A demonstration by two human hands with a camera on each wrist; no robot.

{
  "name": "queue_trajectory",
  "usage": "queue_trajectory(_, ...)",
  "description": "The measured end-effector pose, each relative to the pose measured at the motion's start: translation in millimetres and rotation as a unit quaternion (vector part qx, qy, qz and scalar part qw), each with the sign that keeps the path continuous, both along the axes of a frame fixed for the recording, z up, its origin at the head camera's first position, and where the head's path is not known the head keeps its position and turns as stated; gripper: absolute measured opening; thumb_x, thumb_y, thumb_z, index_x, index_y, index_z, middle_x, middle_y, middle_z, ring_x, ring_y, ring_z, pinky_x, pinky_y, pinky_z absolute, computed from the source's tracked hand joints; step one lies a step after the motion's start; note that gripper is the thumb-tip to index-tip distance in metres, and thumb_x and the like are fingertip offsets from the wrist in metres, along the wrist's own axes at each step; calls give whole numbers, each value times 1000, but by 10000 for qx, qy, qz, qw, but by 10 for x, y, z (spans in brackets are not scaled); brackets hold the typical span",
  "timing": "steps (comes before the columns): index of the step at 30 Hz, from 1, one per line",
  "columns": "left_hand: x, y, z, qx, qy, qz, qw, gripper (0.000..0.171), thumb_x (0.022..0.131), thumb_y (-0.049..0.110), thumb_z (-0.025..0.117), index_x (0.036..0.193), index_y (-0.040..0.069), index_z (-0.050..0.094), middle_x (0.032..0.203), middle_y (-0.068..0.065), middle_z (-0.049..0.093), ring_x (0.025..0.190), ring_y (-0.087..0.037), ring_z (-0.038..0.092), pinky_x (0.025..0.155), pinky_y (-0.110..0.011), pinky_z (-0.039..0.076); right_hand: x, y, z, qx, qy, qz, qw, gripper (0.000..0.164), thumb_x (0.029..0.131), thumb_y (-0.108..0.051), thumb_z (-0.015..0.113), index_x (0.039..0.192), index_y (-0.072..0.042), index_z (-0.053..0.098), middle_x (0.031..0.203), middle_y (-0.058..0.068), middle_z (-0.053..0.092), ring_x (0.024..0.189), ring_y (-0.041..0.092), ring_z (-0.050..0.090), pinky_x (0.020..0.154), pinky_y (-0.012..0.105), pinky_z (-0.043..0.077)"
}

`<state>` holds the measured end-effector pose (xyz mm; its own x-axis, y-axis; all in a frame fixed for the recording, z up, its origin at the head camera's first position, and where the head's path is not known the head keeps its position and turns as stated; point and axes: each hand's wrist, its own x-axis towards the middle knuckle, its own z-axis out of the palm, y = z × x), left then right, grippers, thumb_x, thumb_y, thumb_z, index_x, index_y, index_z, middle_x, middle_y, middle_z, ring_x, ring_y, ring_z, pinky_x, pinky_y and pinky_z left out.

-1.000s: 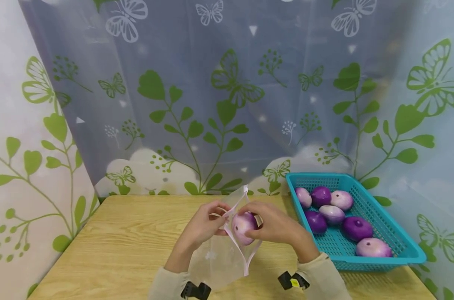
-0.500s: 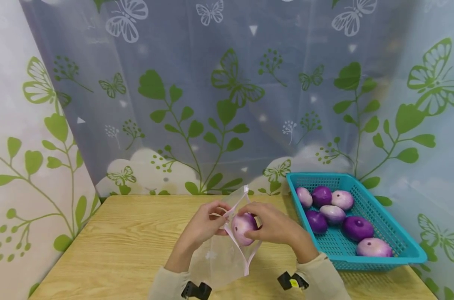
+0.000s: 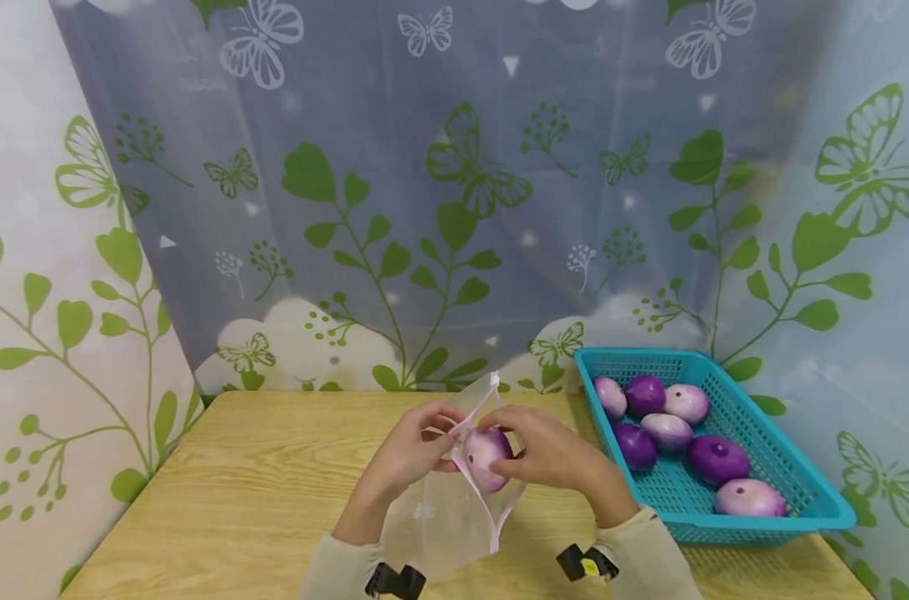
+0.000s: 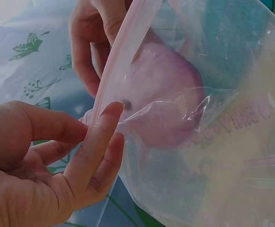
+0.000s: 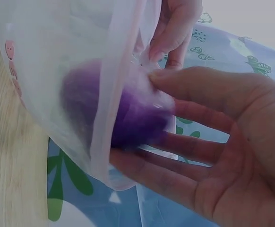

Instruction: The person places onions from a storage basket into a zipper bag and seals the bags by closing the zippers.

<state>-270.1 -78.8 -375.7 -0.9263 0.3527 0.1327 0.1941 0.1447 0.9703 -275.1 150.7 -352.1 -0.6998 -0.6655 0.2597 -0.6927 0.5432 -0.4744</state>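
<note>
At lower centre, the left hand [image 3: 412,447] pinches a bag [image 3: 450,521], the right hand [image 3: 553,452] grips an onion [image 3: 484,460]; the lettering [image 4: 244,120] is unreadable.

We're in beige: left sleeve [image 3: 337,568] and right sleeve [image 3: 652,562], bottom of the head view. Blocky black left wrist unit [image 3: 403,582]; right wrist unit [image 3: 570,560] also black, small yellow patch [image 3: 591,567].
</note>
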Motion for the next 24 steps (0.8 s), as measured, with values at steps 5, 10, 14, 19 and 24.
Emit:
queue_trajectory(5, -5, -10, 1, -82, 47, 87, 9999, 18, 102, 1, 58, 119, -5, 62, 115, -29, 60, 89, -23, 67, 74, -33, 69, 19, 51, 79, -200, -438, -56, 9988, 36, 94, -7, 73, 128, -3, 64, 130, 20, 66, 118, 46, 65, 77, 27, 67)
queue_trajectory(10, -4, -10, 7, -117, 57, 222, 9997, 17, 101, 0, 59, 117, -2, 63, 114, -27, 61, 93, -28, 69, 74, -33, 69, 27, 180, 204, -282, -224, -154, 9992, 35, 95, -8, 71, 129, -3, 64, 130, 20, 68, 114, 42, 69, 76, 27, 67)
queue_trajectory(14, 1, -13, 8, -59, 70, 253, 9996, 17, 101, 0, 59, 117, -2, 63, 115, -27, 61, 92, -25, 67, 73, -34, 69, -14, 343, 329, -39, -60, -295, 9995, 36, 96, -11, 71, 131, -4, 64, 132, 19, 68, 114, 40, 70, 78, 30, 68)
queue_trajectory(19, 5, -22, 9, -72, 82, 291, 9995, 18, 100, -2, 58, 117, -1, 63, 115, -27, 61, 89, -20, 65, 72, -33, 69, -101, 568, 493, 469, -56, -544, 9974, 36, 98, -17, 71, 132, -6, 64, 133, 17, 68, 116, 38, 70, 91, 45, 66)
queue_trajectory(24, 6, -27, 10, -96, 68, 304, 9995, 20, 100, -2, 57, 118, 0, 64, 117, -29, 61, 89, -20, 65, 72, -34, 68, -227, 782, 617, 698, -197, -657, 9952, 36, 98, -18, 71, 131, -5, 64, 130, 17, 68, 113, 37, 70, 91, 48, 64)
